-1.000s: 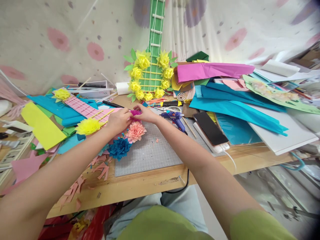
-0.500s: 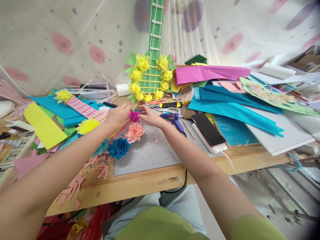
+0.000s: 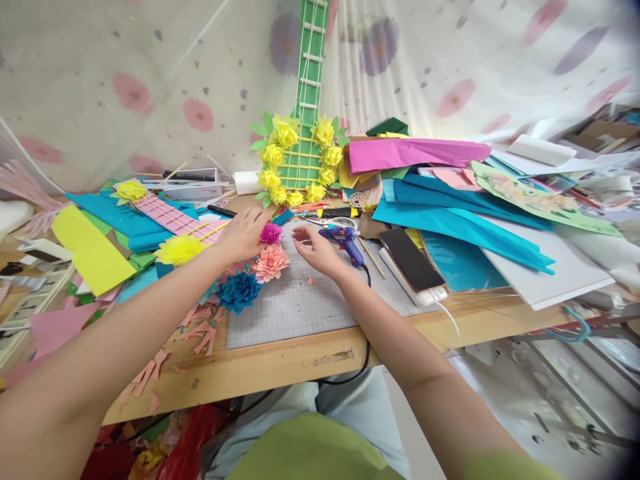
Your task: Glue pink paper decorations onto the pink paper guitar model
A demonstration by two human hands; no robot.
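Observation:
A pink paper guitar (image 3: 165, 217) lies on the table, bearing a yellow flower (image 3: 180, 249), a dark blue flower (image 3: 239, 291), a salmon flower (image 3: 271, 263) and a magenta flower (image 3: 271, 233). My left hand (image 3: 245, 235) rests over the guitar's body, beside the magenta flower; its fingertips are partly hidden, so its grip cannot be made out. My right hand (image 3: 314, 248) hovers over the grey cutting mat (image 3: 300, 307), fingers bent and apart, holding nothing visible. Just right of it is a blue glue gun (image 3: 345, 241).
A green paper guitar (image 3: 306, 100) with yellow flowers stands against the curtain. To the right lie a phone (image 3: 411, 259) on a white power strip (image 3: 431, 295) and stacked coloured paper (image 3: 460, 227). Salmon scraps (image 3: 203, 335) litter the front left.
My right hand has moved right, away from the magenta flower, and its fingers have parted. My left hand stays by the flower, shifted slightly. The view has turned a little.

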